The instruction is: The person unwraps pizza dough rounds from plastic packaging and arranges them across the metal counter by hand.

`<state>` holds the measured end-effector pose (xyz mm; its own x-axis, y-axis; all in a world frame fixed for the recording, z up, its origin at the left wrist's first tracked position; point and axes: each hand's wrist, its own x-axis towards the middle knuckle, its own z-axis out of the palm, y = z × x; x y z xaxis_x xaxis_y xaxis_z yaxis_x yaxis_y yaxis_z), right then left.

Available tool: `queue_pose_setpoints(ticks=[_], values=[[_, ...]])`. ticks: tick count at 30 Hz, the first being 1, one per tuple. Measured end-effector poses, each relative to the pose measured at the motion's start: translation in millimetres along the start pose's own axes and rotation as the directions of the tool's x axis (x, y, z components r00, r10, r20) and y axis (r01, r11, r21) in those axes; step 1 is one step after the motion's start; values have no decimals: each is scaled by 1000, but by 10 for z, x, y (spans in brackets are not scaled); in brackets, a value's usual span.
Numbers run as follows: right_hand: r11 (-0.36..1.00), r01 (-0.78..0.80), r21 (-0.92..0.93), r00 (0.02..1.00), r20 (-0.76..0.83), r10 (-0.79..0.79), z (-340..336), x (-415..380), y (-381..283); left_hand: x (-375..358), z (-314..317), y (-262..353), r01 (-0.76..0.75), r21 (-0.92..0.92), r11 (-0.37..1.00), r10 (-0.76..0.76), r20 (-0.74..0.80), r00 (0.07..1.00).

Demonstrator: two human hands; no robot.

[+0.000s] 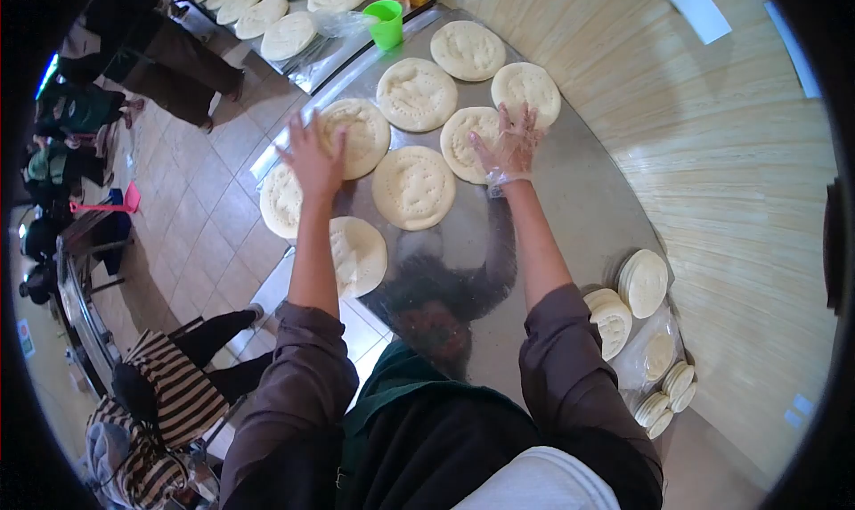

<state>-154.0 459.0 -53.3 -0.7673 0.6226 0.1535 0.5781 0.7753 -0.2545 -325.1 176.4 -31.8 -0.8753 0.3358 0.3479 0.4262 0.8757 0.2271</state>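
Round, flat dough discs with small dents lie on a shiny metal table (570, 198). My left hand (316, 158), bare with fingers spread, is over the edge of a disc (361, 136) at the left and holds nothing. In a clear plastic glove, my right hand (512, 145) has its fingers apart, over the gap between a disc (463, 146) and the disc (527, 91) near the wall. Whether either hand touches dough is hard to tell. Between my forearms lies another disc (414, 187). One more disc (358, 257) sits beside my left forearm.
A green cup (385, 24) stands at the table's far end, near a tray of more discs (289, 36). Stacked discs (643, 283), some in plastic bags, are at the right by the wall. People (169, 56) are at the left; one in stripes (178, 385) is near the lower left.
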Motion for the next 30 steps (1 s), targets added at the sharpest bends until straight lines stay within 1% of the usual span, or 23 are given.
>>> queue_pose_setpoints(ticks=[1,3,4,5,7,8,11,12,13,14,15,17,19,20,21,23,24,25,26,27,28,29,30], values=[[993,84,83,996,17,-86,-76,-99,-108,-66,-155,-193,68,25,997,-68,6,998],[938,242,247,967,20,-255,-316,-410,-456,-281,-240,-740,193,91,977,-192,-17,981],[875,350,336,926,18,-377,-304,-563,-635,-378,-374,-814,263,100,960,-269,51,962],[792,443,421,872,3,-490,-294,-691,-804,-461,-352,-851,224,42,974,-225,32,974],[837,425,346,863,124,-489,-219,-877,-1027,-628,-320,-911,140,-70,988,-142,-18,990],[855,419,304,857,179,-483,-187,-941,-1090,-660,-334,-881,176,7,984,-176,-8,984],[892,386,235,893,147,-425,-95,-1059,-1051,-708,-182,-899,207,13,978,-206,-66,976],[894,380,237,896,145,-419,-104,-1080,-1032,-737,-315,-765,279,-8,960,-278,16,960],[896,375,237,899,144,-414,-129,-1094,-1002,-869,-388,-764,287,-204,936,-299,-29,954],[897,372,237,900,144,-411,-152,-1110,-979,-1050,-491,-760,278,-391,877,-329,-69,942],[900,358,247,906,142,-400,-167,-1137,-963,-1252,-596,-755,249,-563,788,-364,-100,926],[907,327,265,920,129,-370,-189,-1148,-930,-1801,-557,-569,338,-703,625,-502,-31,864],[896,308,319,934,78,-349,-267,-1246,-795,-2099,-455,-354,314,-730,607,-453,7,892],[896,289,338,945,52,-324,-329,-1297,-678,-2153,-392,-274,299,-748,593,-417,34,908],[905,248,346,961,26,-274,-424,-1347,-522,-2108,-393,-176,330,-742,583,-453,41,891],[929,126,349,992,-17,-128,-686,-1589,-89,-2035,-454,61,398,-724,562,-495,91,864],[954,61,294,996,-81,-39,-785,-1772,206,-2041,-441,88,392,-724,568,-496,79,865],[970,-56,235,992,-99,82,-964,-1967,535,-2080,-430,127,477,-575,664,-556,47,830],[970,-161,184,975,-123,185,-1167,-2160,868,-2133,-442,148,549,-404,732,-606,-18,795],[907,-379,183,893,-186,411,-1195,-2453,1283,-2168,-451,199,612,-220,760,-643,-113,758],[802,-563,202,763,-247,597,-1183,-2715,1615,-2215,-531,416,450,-345,824,-507,-95,857],[658,-748,93,647,-125,753,-1763,-2735,1543,-2309,-715,779,279,-461,843,-363,-104,926],[749,-651,-122,753,-222,619,-1522,-3191,2230,-2421,-880,1124,105,-563,820,-217,-136,967]])
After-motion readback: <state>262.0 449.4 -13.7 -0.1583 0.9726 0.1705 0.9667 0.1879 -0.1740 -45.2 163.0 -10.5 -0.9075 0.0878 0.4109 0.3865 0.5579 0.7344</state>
